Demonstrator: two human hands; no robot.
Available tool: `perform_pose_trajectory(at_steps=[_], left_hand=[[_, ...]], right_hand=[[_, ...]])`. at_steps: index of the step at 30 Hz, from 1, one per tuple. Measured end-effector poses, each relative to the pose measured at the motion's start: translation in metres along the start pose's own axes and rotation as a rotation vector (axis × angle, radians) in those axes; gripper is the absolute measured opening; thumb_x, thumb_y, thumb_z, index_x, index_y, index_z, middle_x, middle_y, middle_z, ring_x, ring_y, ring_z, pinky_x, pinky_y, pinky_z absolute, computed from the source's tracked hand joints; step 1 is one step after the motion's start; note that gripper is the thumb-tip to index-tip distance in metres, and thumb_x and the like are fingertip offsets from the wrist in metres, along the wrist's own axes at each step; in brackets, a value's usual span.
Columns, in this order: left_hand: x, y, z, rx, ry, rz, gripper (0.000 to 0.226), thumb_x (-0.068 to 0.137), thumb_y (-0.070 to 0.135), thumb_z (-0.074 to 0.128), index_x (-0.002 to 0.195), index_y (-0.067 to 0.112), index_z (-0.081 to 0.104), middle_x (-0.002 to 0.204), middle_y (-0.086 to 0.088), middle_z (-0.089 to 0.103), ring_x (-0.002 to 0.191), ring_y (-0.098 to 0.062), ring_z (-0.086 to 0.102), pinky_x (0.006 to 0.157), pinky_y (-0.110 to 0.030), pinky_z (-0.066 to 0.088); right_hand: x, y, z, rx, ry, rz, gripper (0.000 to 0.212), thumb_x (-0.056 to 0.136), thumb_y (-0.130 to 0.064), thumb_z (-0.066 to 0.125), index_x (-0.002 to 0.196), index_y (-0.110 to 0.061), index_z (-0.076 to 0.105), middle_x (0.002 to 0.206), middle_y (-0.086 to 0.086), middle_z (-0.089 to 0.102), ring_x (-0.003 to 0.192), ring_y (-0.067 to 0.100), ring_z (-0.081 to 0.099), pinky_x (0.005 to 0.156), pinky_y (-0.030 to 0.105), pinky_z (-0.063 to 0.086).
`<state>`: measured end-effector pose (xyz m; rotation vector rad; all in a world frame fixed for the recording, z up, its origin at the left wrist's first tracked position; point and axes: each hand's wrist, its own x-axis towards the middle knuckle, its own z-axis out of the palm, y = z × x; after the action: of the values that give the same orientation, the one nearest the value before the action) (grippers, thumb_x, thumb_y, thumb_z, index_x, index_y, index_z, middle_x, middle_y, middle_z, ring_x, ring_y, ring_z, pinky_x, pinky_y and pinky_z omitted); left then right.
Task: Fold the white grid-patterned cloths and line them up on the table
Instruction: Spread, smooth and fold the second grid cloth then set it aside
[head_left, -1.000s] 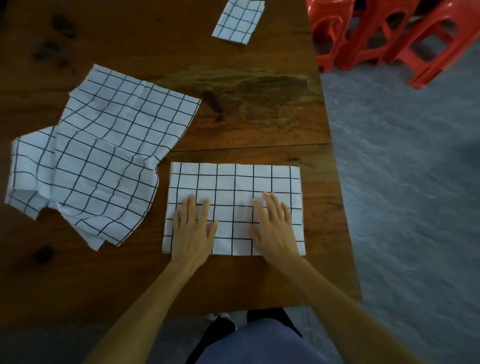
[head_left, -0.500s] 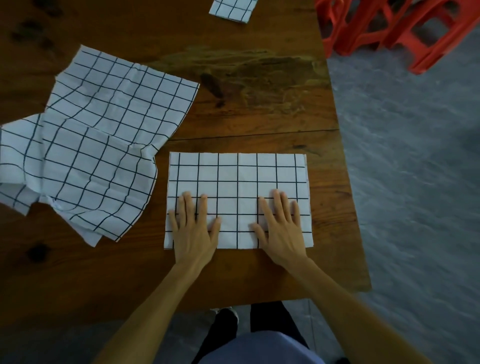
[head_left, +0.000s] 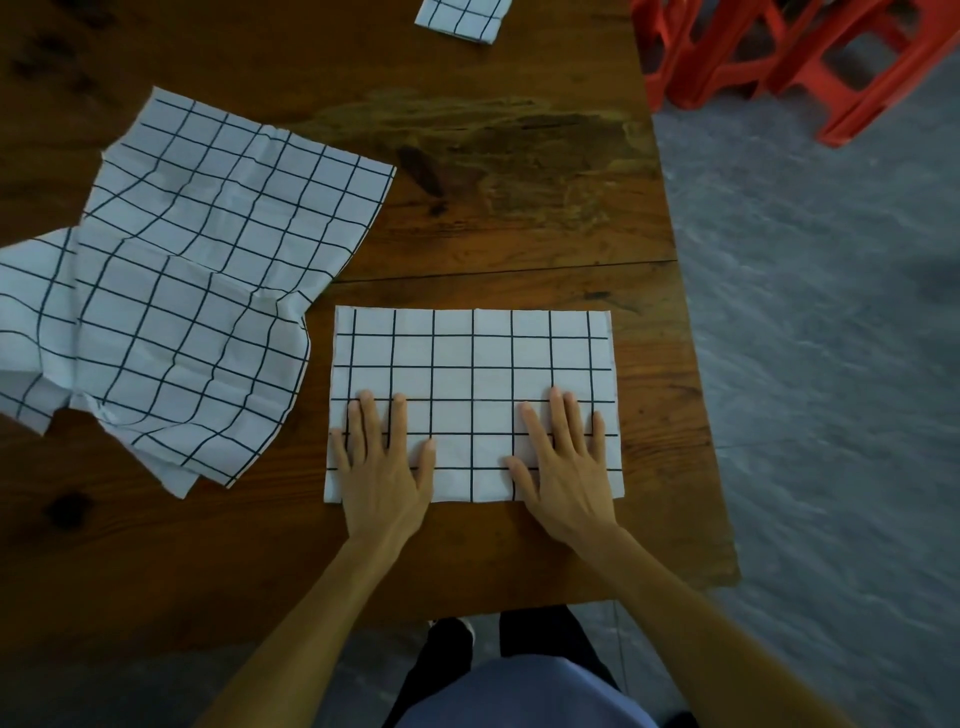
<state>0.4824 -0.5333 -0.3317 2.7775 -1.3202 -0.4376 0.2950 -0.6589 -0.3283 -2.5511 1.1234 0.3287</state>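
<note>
Writing or brand marks cannot be made out anywhere in the head view; the only pattern is the black grid on the white cloths. The folded cloth (head_left: 472, 384) lies flat as a neat rectangle on the wooden table (head_left: 519, 208), near its right edge and close to the person. The left hand (head_left: 382, 467) presses flat on the cloth's near left part, fingers straight and slightly spread. The right hand (head_left: 563, 467) presses flat on the near right part in the same way; neither hand grips anything. Just to the left, almost touching the folded cloth's far left corner, lies a rumpled pile of unfolded cloths (head_left: 176, 296), one overlapping another. A small folded cloth (head_left: 460, 18) sits at the far edge of the view, well apart. Red plastic stools (head_left: 789, 52) stand on the grey floor (head_left: 831, 364) beyond the table's right side.

Compared with a second ago, both hands have slid outward toward the cloth's side edges, the gap between them wider. The cloth has kept its shape.
</note>
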Motion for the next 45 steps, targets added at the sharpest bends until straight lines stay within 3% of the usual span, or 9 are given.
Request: perform_pose_trajectory(at_steps=[6,17,35,38,41,45], left_hand=[[-0.001,0.0,0.001,0.002,0.004,0.004,0.069,0.095,0.057,0.015,0.152,0.02,0.011,0.158,-0.018,0.007,0.146,-0.031,0.003,0.117,-0.052,0.008],[0.001,0.0,0.002,0.002,0.004,0.008,0.068,0.095,0.057,0.018,0.152,0.02,0.01,0.158,-0.018,0.007,0.146,-0.031,0.002,0.117,-0.052,0.008],[0.005,0.004,0.002,0.023,-0.005,0.051,0.069,0.093,0.059,0.019,0.151,0.022,0.012,0.158,-0.016,0.007,0.146,-0.031,0.0,0.116,-0.052,0.006],[0.004,0.005,0.002,0.026,-0.005,0.05,0.07,0.093,0.06,0.019,0.152,0.022,0.011,0.159,-0.016,0.005,0.146,-0.03,-0.002,0.116,-0.051,0.003],[0.004,0.005,0.001,0.029,-0.003,0.045,0.07,0.093,0.061,0.017,0.152,0.022,0.012,0.159,-0.016,0.005,0.146,-0.03,-0.003,0.117,-0.051,0.003],[0.004,0.005,0.004,0.022,0.005,0.041,0.07,0.093,0.061,0.016,0.152,0.024,0.01,0.159,-0.014,0.003,0.147,-0.029,-0.004,0.117,-0.053,0.003]], right_hand=[[-0.002,0.0,-0.002,0.005,-0.009,-0.007,0.072,0.095,-0.068,0.004,0.155,-0.029,0.0,0.161,0.007,-0.016,0.148,0.026,-0.019,0.118,0.049,-0.011],[0.009,-0.013,-0.006,0.03,0.036,-0.042,0.072,0.097,-0.066,0.021,0.154,-0.028,-0.001,0.161,0.008,-0.014,0.147,0.022,-0.022,0.117,0.045,-0.016],[0.015,-0.016,-0.002,0.016,-0.003,-0.024,0.072,0.096,-0.067,0.016,0.154,-0.029,-0.005,0.16,0.007,-0.02,0.146,0.023,-0.024,0.118,0.048,-0.011],[0.014,-0.015,-0.005,0.023,-0.017,-0.018,0.073,0.096,-0.067,0.016,0.154,-0.03,-0.006,0.16,0.006,-0.022,0.145,0.024,-0.026,0.117,0.047,-0.016],[0.019,-0.032,-0.007,0.029,-0.01,-0.096,0.064,0.099,-0.059,0.016,0.154,-0.03,0.0,0.16,0.006,-0.019,0.146,0.024,-0.024,0.116,0.045,-0.02],[0.031,-0.059,0.003,0.008,-0.002,-0.182,0.055,0.104,-0.046,0.016,0.154,-0.028,0.004,0.162,0.008,-0.011,0.147,0.024,-0.02,0.12,0.047,-0.007]])
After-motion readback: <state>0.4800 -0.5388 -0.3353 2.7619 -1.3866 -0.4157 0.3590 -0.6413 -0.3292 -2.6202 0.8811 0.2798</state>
